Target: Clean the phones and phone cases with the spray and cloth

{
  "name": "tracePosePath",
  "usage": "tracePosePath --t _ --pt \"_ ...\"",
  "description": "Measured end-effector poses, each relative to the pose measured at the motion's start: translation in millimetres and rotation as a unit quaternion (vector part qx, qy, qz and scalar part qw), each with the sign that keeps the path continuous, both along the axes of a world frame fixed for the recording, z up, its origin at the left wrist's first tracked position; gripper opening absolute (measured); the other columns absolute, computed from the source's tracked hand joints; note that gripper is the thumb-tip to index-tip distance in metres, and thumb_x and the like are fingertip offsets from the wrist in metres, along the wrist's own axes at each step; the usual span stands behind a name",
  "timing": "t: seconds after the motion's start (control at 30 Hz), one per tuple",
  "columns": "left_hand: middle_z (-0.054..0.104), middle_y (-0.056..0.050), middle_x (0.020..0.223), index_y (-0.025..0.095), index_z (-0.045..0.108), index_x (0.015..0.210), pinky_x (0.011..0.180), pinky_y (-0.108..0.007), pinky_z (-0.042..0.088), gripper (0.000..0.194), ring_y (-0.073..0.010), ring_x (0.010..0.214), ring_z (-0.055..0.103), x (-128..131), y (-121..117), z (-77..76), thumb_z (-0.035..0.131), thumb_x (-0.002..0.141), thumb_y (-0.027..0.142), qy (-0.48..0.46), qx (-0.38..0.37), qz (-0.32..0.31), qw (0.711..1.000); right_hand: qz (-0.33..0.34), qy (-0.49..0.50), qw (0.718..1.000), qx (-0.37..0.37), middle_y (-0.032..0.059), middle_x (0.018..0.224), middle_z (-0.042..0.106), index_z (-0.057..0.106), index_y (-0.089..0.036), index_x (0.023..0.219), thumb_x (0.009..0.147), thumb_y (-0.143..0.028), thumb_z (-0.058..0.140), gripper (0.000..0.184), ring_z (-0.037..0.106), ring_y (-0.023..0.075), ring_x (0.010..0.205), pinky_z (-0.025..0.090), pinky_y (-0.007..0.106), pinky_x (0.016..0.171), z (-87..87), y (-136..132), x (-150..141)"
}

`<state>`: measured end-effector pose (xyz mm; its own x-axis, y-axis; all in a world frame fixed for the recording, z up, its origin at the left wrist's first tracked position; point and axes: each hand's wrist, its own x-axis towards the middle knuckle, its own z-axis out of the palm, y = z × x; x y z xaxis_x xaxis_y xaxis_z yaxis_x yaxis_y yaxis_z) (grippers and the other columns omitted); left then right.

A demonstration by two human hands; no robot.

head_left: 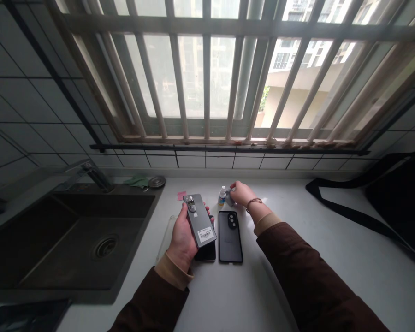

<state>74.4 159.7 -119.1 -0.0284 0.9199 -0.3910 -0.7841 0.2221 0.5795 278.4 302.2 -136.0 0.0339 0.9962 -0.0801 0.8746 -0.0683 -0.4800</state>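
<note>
My left hand (184,235) is wrapped round a grey smartphone (201,221), its back facing up with the camera bump and a white barcode label showing. Beneath it, partly hidden, a dark phone-like slab (207,253) lies on the counter. A black phone case (230,240) rests to the right, its hollow side up. Farther back, my right hand (242,192) has its fingers closed on a small grey cloth (230,198) at the counter. Just left of that cloth stands a small white-capped bottle (222,197).
A clear flat piece (166,236) and a pink slip (181,196) lie on the white counter (263,295). The dark sink (72,240) with its faucet (95,176) is at left, a green cloth (136,181) and drain strainer (157,182) behind. A black bag (401,198) sits at right.
</note>
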Motion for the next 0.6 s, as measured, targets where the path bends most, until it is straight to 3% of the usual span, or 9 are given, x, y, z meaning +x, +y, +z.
tracePosePath --t 0.17,0.33,0.47,0.53,0.6 --pt "0.077 -0.015 0.102 0.013 0.072 0.119 0.082 -0.048 0.067 0.045 -0.0265 0.088 0.076 -1 0 -1.1 0.053 0.104 0.051 0.003 0.001 0.001 1.000 0.007 -0.045 0.999 0.012 0.0191 0.119 0.076 0.067 -0.013 0.127 0.093 -0.016 0.061 0.034 0.071 0.0285 0.111 0.051 0.032 0.087 6.2 5 6" --pt "0.077 -0.014 0.103 0.013 0.073 0.116 0.083 -0.046 0.067 0.040 -0.0247 0.087 0.076 -1 -1 -0.7 0.064 0.100 0.048 0.003 -0.001 0.002 1.000 -0.007 -0.062 0.995 0.073 0.0233 0.119 0.074 0.066 -0.011 0.124 0.095 -0.016 0.061 0.030 0.069 0.0345 0.115 0.049 0.039 0.092 31.9 -8 11" --pt "0.077 -0.013 0.102 0.013 0.073 0.111 0.085 -0.046 0.067 0.035 -0.0238 0.088 0.076 1 -3 1.9 0.069 0.097 0.045 0.005 -0.016 -0.012 1.000 -0.005 -0.031 0.988 0.153 0.0157 0.125 0.073 0.065 -0.018 0.124 0.105 -0.028 0.051 0.025 0.067 0.0275 0.118 0.047 0.034 0.095 58.3 -47 8" --pt "0.076 -0.011 0.095 0.013 0.072 0.109 0.082 -0.043 0.067 0.033 -0.0218 0.083 0.075 2 -4 2.2 0.071 0.097 0.044 0.004 -0.018 -0.023 1.000 0.028 0.005 0.987 0.161 0.0069 0.111 0.077 0.068 -0.023 0.116 0.107 -0.036 0.050 0.024 0.071 0.0203 0.102 0.050 0.028 0.084 68.0 -75 2" --pt "0.074 -0.008 0.086 0.013 0.072 0.110 0.074 -0.037 0.066 0.032 -0.0186 0.074 0.073 3 -5 0.9 0.073 0.096 0.042 0.017 -0.013 -0.039 0.999 0.099 0.119 0.981 0.116 0.0041 0.099 0.078 0.072 -0.024 0.108 0.105 -0.043 0.055 0.027 0.072 0.0184 0.086 0.050 0.027 0.072 72.7 -105 -7"
